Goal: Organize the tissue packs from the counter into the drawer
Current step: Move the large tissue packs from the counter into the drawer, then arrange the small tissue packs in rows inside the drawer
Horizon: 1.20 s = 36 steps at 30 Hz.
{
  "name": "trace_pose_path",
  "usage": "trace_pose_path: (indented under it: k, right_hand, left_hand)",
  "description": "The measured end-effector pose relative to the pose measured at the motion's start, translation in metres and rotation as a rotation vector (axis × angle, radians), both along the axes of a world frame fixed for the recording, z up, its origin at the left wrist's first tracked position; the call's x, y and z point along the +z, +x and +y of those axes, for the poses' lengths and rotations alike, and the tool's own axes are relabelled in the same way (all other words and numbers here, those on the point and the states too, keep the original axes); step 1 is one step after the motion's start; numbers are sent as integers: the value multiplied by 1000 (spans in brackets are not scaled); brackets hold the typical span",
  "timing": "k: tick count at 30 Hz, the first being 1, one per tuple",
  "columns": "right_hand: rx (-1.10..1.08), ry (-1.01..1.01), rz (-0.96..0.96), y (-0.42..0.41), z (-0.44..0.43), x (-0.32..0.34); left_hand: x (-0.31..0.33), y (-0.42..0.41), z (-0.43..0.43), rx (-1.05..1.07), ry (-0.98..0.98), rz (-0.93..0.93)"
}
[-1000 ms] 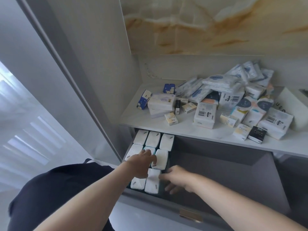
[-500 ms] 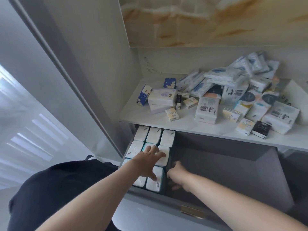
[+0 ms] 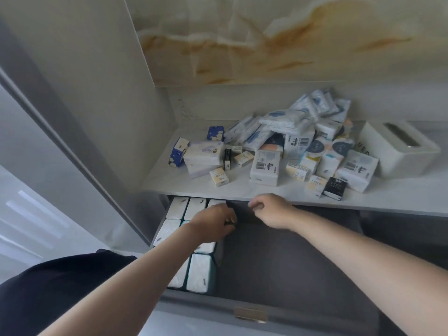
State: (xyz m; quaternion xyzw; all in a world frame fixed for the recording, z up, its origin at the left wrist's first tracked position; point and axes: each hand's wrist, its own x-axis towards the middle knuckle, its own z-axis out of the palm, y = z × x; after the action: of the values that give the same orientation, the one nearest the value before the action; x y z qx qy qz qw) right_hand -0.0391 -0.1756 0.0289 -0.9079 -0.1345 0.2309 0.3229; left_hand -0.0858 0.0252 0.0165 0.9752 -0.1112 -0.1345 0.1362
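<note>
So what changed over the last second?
Right hand rose from the front packs of the drawer to its back, under the counter edge, fingers curled, nothing visibly held. Left hand slid slightly back and right over the packed rows. Rows and counter pile stayed put.

One open drawer (image 3: pixel 291 263) shows seven white tissue packs (image 3: pixel 201 275) at its left. The tabletop (image 3: pixel 169 183) carries two dark blue packs (image 3: pixel 178 154), four small yellow packs (image 3: pixel 219 177), one black pack (image 3: pixel 335 187), one white tissue box (image 3: pixel 397 151) and an uncountable heap (image 3: pixel 286 122).
</note>
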Motion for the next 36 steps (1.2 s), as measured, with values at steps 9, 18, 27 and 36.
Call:
trace_pose_path:
  k: [9,18,27,36]
  right_hand:
    - [-235,-322,-464,71,-155,38]
    - [-365,-337,-381,127,-202,20]
    - [-276,-362,-312,146,-192,8]
    - [-386,-254,-317,138,-181,9]
  left_hand:
    - [46,97,-149,-70,-220,-263]
    - [47,178,-237,43,-31,-320]
    - [29,195,-227,261,-297,-274]
    - [45,168,-195,243,-443,-516]
